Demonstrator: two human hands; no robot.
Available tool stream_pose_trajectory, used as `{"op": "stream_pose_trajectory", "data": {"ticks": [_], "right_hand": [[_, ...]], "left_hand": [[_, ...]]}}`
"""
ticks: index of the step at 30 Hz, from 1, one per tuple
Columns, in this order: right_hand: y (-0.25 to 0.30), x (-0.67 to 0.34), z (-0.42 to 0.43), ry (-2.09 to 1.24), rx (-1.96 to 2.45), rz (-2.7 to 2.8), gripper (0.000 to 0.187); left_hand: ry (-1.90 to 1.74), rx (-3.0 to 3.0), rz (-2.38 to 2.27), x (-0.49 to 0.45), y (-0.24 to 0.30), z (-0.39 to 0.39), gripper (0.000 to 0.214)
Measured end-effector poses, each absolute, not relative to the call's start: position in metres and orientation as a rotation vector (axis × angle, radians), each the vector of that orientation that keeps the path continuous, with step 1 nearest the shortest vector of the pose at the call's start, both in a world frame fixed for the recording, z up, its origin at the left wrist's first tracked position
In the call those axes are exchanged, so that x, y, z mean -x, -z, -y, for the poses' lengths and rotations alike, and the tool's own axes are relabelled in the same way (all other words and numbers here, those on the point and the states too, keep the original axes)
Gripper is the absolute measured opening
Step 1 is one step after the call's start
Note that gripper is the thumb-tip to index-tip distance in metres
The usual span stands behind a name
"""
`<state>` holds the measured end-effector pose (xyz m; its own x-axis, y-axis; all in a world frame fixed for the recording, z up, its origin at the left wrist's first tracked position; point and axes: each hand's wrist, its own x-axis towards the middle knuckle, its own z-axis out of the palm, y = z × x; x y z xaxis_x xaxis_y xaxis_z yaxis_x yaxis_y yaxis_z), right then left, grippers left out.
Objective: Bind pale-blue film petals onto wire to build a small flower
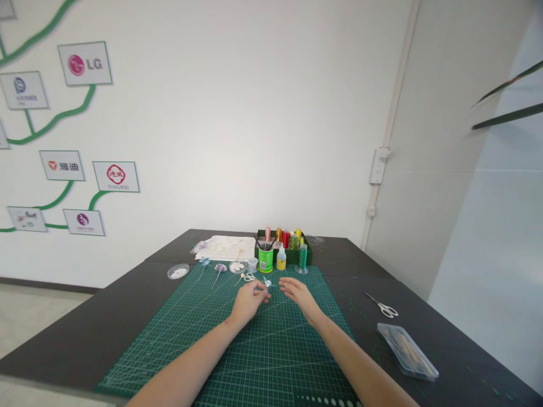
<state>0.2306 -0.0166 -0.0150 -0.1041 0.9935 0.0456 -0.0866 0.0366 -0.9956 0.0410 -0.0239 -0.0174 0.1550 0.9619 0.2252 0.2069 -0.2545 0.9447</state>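
Pinched in the fingers of my left hand (251, 298) is a small pale-blue flower (267, 282), held just above the green cutting mat (186, 339). My right hand (299, 295) hovers a little to the right of the flower, fingers stretched out and holding nothing visible. Beyond my hands stand a green can (266, 260) with dark-handled tools in it and a glue bottle (281, 259). To the left on the mat lie a blue flower on a stem (204, 262), a purple flower on a stem (220, 268) and small white-handled scissors (249, 277).
A dark green box (307, 255) of thread spools sits at the back, with a green spool (302, 257) before it. Shallow dishes, one a white-filled dish (178, 272), stand left. On the right lie white-handled scissors (387, 309) and a clear plastic case (407, 351).
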Motion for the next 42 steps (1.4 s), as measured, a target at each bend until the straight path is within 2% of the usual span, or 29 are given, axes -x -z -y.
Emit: {"op": "stream_pose_trajectory", "data": {"ticks": [3, 7, 11, 17, 24, 35, 42], "right_hand": [[0.009, -0.219, 0.033, -1.673, 0.86, 1.328, 0.039], [0.007, -0.209, 0.045, -1.752, 0.877, 1.392, 0.044], [0.009, -0.208, 0.042, -1.576, 1.021, 1.557, 0.044], [0.013, -0.209, 0.033, -1.203, 1.182, 1.731, 0.025], [0.011, -0.21, 0.034, -0.764, 1.129, 1.979, 0.026], [0.0, -0.216, 0.038, -0.738, 0.988, 1.933, 0.031], [-0.001, -0.219, 0.033, -0.742, 1.004, 1.805, 0.033]], "left_hand": [[-1.16, -1.771, -1.198, -0.039, 0.015, 0.028, 0.009], [-1.103, -1.997, -1.412, -0.037, 0.009, 0.035, 0.013], [-1.002, -2.146, -1.623, -0.036, 0.003, 0.039, 0.014], [-0.892, -2.221, -1.735, -0.035, 0.001, 0.039, 0.014], [-0.927, -2.108, -1.647, -0.035, 0.006, 0.038, 0.019], [-0.73, -2.375, -1.581, -0.037, 0.003, 0.045, 0.016], [-0.662, -2.481, -1.341, -0.041, 0.003, 0.05, 0.013]]}}
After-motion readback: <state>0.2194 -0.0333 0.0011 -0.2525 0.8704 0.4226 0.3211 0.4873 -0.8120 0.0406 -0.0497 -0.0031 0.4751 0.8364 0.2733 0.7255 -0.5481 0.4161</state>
